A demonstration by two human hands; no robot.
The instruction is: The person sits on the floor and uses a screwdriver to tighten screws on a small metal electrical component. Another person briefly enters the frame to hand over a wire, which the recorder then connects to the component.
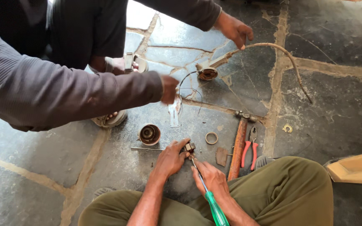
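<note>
Closest in, the right hand (213, 179) is wrapped around a green-handled screwdriver (209, 196), with the tip angled up into a small dark part (190, 147) that the left hand (171, 157) pinches shut between its fingers, just above the stone floor (323, 83) and between the knees. If I were doing this bit I'd keep the blade square in the slot and press down before turning, because that part looks tiny and I'd guess it twists out of the grip easily; resting the left wrist on the floor would probably help. Just past the hands there's a round metal cup (149, 134), a small ring (211, 137), a wooden-handled hammer (238, 146) and red-handled pliers (250, 150) lying side by side. Further out, another person crouches in sandals, one sleeve (63, 90) reaching across, their other hand (234, 29) closed on a long bent cable (281, 58) that runs to a round rusty fitting (207, 73) near the middle of the floor.
</note>
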